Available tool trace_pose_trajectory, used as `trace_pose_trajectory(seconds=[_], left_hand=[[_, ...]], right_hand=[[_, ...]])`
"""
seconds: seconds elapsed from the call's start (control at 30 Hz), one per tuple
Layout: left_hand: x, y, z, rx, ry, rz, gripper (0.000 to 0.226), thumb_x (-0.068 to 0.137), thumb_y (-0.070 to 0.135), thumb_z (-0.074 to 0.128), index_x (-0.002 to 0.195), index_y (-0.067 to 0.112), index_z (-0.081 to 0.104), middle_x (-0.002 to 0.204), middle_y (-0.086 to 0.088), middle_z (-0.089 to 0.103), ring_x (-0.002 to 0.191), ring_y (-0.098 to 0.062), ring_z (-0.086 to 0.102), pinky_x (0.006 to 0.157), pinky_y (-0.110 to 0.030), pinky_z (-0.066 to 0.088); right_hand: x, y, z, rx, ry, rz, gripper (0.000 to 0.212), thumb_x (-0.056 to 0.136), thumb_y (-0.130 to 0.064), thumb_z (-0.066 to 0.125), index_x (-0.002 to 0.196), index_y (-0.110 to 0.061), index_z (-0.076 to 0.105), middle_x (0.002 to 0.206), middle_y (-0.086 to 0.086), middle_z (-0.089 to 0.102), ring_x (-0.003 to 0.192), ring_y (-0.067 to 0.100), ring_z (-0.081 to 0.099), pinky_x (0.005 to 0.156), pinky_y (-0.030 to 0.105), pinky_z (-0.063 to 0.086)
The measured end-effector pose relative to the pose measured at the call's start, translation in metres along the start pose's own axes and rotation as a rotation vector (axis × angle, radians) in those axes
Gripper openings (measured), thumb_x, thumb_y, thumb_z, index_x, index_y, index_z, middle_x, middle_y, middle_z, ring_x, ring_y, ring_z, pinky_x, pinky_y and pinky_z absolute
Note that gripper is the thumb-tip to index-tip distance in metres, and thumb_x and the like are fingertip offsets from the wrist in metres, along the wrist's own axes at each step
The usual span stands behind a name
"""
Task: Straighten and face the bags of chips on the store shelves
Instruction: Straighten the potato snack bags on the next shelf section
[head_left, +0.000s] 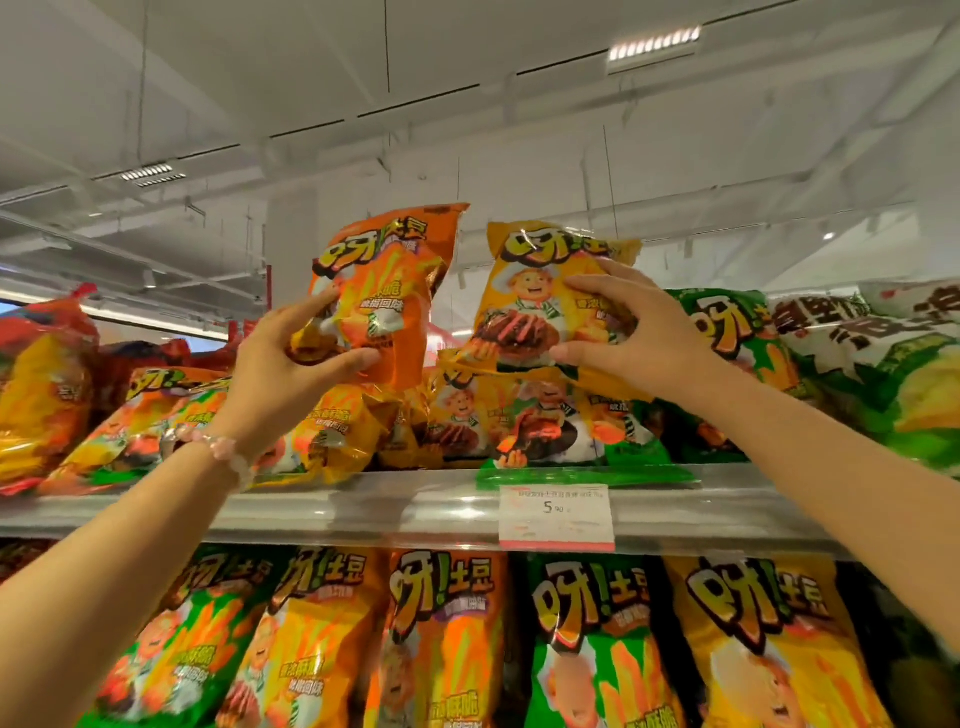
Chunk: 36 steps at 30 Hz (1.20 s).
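Up on the top shelf (415, 512), we are holding two bags at once. Our left hand (291, 364) is pinching the lower left corner of the orange bag (387, 291), thumb underneath and fingers curled over its front, and the bag is standing upright with its printed face toward us. Our right hand (631, 332) is gripping the yellow bag (530, 301) at its right edge, about three o'clock on the pack, with the thumb pressing along the bottom and the fingers wrapping over the front (the chef picture is showing between them). Both bags are sitting raised above the others, the yellow one just at three o'clock from the orange one, apart from it.

Below them, more yellow and orange bags (519, 415) are lying flat and jumbled on the shelf. A green bag (587, 473) is poking over the front lip, directly above the price tag (556, 517). At nine o'clock, red bags (41, 338) are piling up; at three o'clock, green and white ones (857, 353) are leaning. A pink bead bracelet (218, 447) is circling our left wrist. On the lower shelf, a row of bags (447, 639) is standing upright, facing out.
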<state>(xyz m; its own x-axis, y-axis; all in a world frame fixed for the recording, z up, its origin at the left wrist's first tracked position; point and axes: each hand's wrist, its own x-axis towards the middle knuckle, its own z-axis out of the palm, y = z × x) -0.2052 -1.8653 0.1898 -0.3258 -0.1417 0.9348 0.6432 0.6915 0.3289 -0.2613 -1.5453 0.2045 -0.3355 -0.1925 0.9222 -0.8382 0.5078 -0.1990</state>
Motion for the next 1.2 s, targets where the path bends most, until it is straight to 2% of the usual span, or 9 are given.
trace_pose_trajectory(seconds=[0.13,0.27,0.43,0.73,0.93,1.0,1.07,1.13,1.2], left_hand=[[0.013,-0.016,-0.025,-0.029,-0.013,0.022,0.081,0.054,0.054,0.077,0.129,0.042,0.050,0.127,0.003,0.054,0.112,-0.017,0.058,0.093,-0.045,0.051],[0.015,-0.040,-0.055,0.018,-0.036,0.060,0.080,0.054,0.056,0.075,0.128,0.044,0.048,0.125,0.007,0.051,0.113,-0.014,0.056,0.095,-0.041,0.050],[0.016,-0.066,-0.081,0.012,-0.060,0.091,0.082,0.056,0.058,0.075,0.132,0.039,0.050,0.127,0.004,0.051,0.113,-0.020,0.056,0.094,-0.044,0.051],[0.006,-0.072,-0.083,0.014,-0.122,0.085,0.084,0.054,0.064,0.072,0.131,0.046,0.045,0.137,0.001,0.046,0.127,-0.019,0.045,0.101,-0.047,0.044],[-0.006,-0.060,-0.070,0.038,-0.148,0.072,0.087,0.053,0.064,0.070,0.133,0.040,0.047,0.139,0.003,0.045,0.127,-0.014,0.042,0.104,-0.042,0.042],[-0.011,-0.054,-0.067,0.054,-0.149,0.077,0.089,0.053,0.063,0.070,0.135,0.038,0.047,0.140,0.003,0.044,0.128,-0.014,0.041,0.104,-0.040,0.042],[-0.015,-0.047,-0.065,0.095,-0.153,0.096,0.090,0.055,0.062,0.070,0.137,0.037,0.045,0.142,0.002,0.040,0.131,-0.015,0.038,0.105,-0.040,0.041],[-0.019,-0.040,-0.062,0.171,-0.141,0.125,0.089,0.056,0.062,0.069,0.138,0.036,0.043,0.146,0.001,0.036,0.134,-0.018,0.033,0.107,-0.044,0.037],[-0.021,-0.035,-0.058,0.239,-0.107,0.147,0.088,0.058,0.063,0.067,0.138,0.037,0.042,0.148,-0.001,0.033,0.135,-0.021,0.030,0.108,-0.047,0.035]], right_hand=[[0.006,-0.026,0.025,-0.003,0.039,0.025,0.075,0.068,-0.038,0.081,0.135,-0.033,0.048,0.155,-0.002,0.023,0.140,0.016,0.026,0.108,0.025,0.022],[0.013,-0.057,0.065,-0.076,-0.096,0.034,0.076,0.068,-0.039,0.081,0.136,-0.034,0.047,0.156,-0.001,0.021,0.142,0.019,0.023,0.114,0.037,0.025],[0.006,-0.075,0.111,-0.251,-0.249,0.045,0.078,0.070,-0.040,0.080,0.139,-0.031,0.044,0.157,-0.004,0.017,0.141,0.022,0.025,0.110,0.035,0.027],[-0.001,-0.066,0.125,-0.232,-0.372,0.203,0.069,0.079,-0.032,0.072,0.140,-0.029,0.039,0.152,0.002,0.023,0.136,0.024,0.029,0.102,0.031,0.027],[0.003,-0.069,0.125,-0.511,-0.466,0.177,0.068,0.083,-0.048,0.058,0.145,-0.038,0.032,0.159,0.002,0.012,0.143,0.029,0.019,0.112,0.053,0.025],[0.004,-0.070,0.125,-0.475,-0.490,0.191,0.063,0.088,-0.048,0.051,0.147,-0.037,0.029,0.160,0.002,0.012,0.144,0.027,0.017,0.113,0.053,0.022],[0.006,-0.075,0.124,-0.325,-0.347,0.198,0.059,0.094,-0.044,0.044,0.149,-0.031,0.026,0.158,0.004,0.020,0.144,0.024,0.020,0.114,0.047,0.023],[0.010,-0.088,0.125,-0.001,-0.139,0.218,0.058,0.095,-0.042,0.046,0.149,-0.030,0.026,0.154,0.003,0.030,0.140,0.022,0.030,0.108,0.039,0.032],[0.015,-0.106,0.128,0.308,-0.102,0.249,0.066,0.091,-0.046,0.054,0.148,-0.036,0.023,0.148,0.003,0.037,0.133,0.022,0.039,0.096,0.033,0.040]])
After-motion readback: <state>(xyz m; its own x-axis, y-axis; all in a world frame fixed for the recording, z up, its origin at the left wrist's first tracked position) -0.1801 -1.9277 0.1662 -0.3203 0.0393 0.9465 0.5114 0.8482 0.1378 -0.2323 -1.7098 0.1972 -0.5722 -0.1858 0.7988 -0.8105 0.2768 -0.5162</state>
